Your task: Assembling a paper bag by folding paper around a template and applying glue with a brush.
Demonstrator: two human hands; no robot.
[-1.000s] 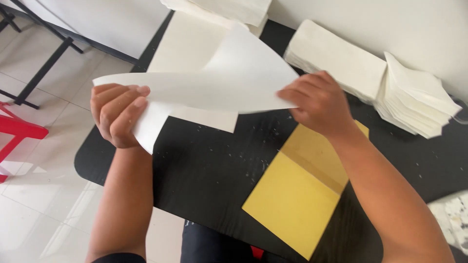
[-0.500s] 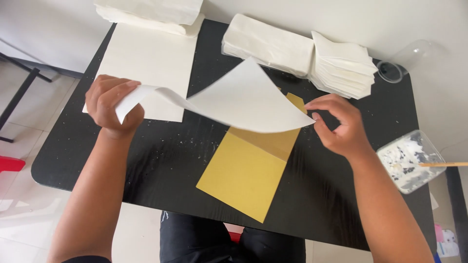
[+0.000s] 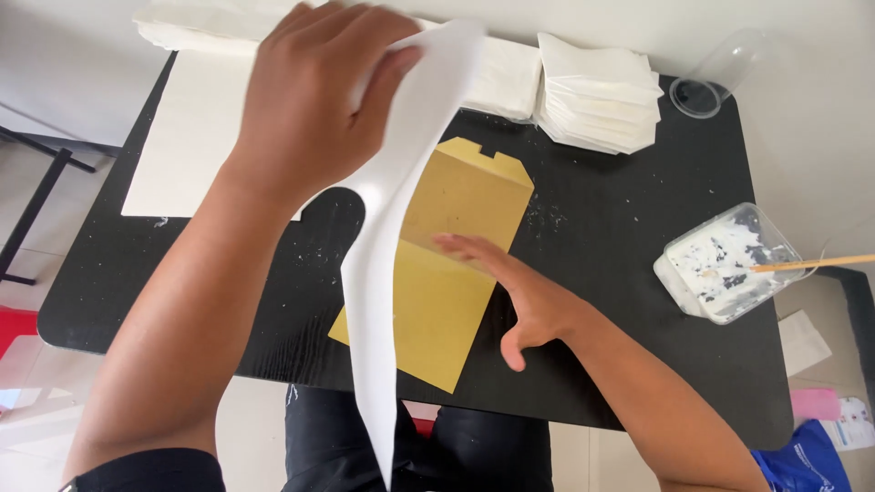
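Black table (image 3: 638, 301), left hand (image 3: 310, 109) lifting white sheet (image 3: 383, 273), right hand (image 3: 519, 292) flat on yellow template (image 3: 456, 210)

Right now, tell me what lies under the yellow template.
The yellow template lies flat on the black table, right hand on it. The white sheet in the left hand hides its left edge.

Blue packet (image 3: 814, 460), white label (image 3: 852, 421), bottom right corner beside black table (image 3: 620, 228); no screens

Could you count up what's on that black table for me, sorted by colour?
White paper: 4 (held sheet, flat sheet, two stacks)
Yellow-brown card template: 1
Clear containers: 2 (cup, glue tub)
Total: 7
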